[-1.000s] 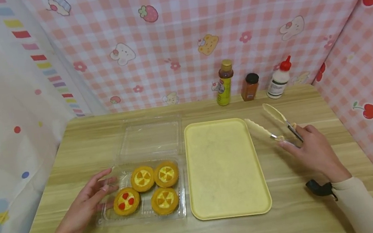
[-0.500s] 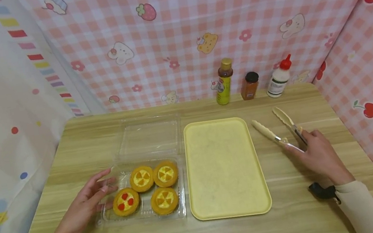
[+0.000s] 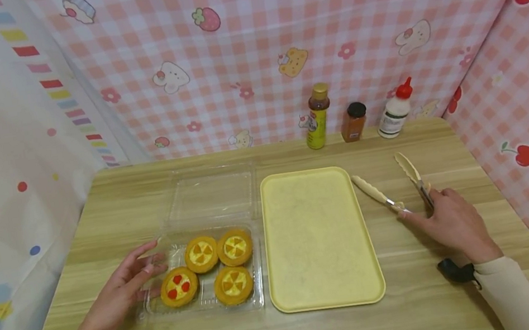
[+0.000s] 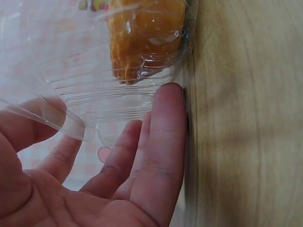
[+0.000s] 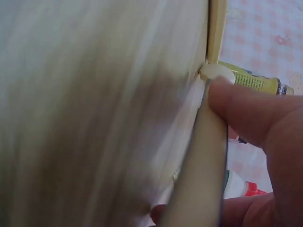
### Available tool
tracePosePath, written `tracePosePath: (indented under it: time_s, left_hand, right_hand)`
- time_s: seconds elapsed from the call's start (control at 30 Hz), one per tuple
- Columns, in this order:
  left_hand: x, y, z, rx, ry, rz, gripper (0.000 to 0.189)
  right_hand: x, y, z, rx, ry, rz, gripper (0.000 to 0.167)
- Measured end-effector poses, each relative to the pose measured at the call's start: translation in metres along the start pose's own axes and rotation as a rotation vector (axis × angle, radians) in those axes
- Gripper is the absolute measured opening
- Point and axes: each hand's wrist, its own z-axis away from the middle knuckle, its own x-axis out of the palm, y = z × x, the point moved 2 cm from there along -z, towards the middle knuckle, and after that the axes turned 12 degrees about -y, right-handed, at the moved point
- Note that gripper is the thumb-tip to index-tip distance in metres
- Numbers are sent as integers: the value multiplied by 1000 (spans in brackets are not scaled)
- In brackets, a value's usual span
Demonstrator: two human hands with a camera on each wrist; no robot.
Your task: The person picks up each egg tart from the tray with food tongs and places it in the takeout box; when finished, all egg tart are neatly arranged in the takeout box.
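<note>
My left hand (image 3: pixel 113 299) is at the left side of a clear plastic container (image 3: pixel 207 296), its fingers fairly straight and touching the edge. In the left wrist view, one fingertip (image 4: pixel 168 101) meets the wall below a tart (image 4: pixel 147 35). Inside lie an egg tart with red pieces (image 3: pixel 179 287) and three tarts with yellow wedges, such as the front right one (image 3: pixel 233 285). To the right, my right hand (image 3: pixel 455 223) holds metal tongs (image 3: pixel 372 190) with cream scalloped tips spread wide, thumb on one arm and fingers on the other. Nothing is between the tips.
A pale yellow tray (image 3: pixel 321 241) lies between the container and the tongs. The container's clear lid (image 3: pixel 213 197) is folded back behind it. Along the back stand a yellow-labelled bottle (image 3: pixel 316 124), a black-capped spice jar (image 3: pixel 354 122) and a white red-topped bottle (image 3: pixel 394 115).
My right hand has drawn the tongs slightly back and right, and their tips have spread wider apart. My left hand, the container and the tarts have kept their places.
</note>
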Motion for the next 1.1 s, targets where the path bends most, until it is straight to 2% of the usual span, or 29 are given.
tracePosePath:
  time_s: [0.1, 0.37, 0.5, 0.63, 0.73, 0.9, 1.1]
  left_hand:
    - [0, -1, 0, -4, 1, 3, 55]
    - [1, -1, 0, -1, 5, 1, 55]
    - [1, -1, 0, 1, 7, -6, 54]
    - [0, 1, 0, 1, 13, -14, 54]
    - [0, 1, 0, -5, 26, -26, 54]
    - [1, 3, 0, -6, 71, -54, 53]
    - [-1, 6, -2, 28, 96, -66, 51]
  right_hand:
    - [-1, 0, 1, 21, -1, 27, 71]
    - [-3, 1, 0, 53, -54, 29, 78]
    - [-9, 0, -1, 57, -63, 32, 92]
    - [-15, -5, -1, 35, -35, 31, 109]
    - [-18, -12, 0, 5, 18, 19, 107]
    - [-23, -29, 1, -82, 128, -8, 87]
    - [-17, -54, -6, -176, 148, 4, 69]
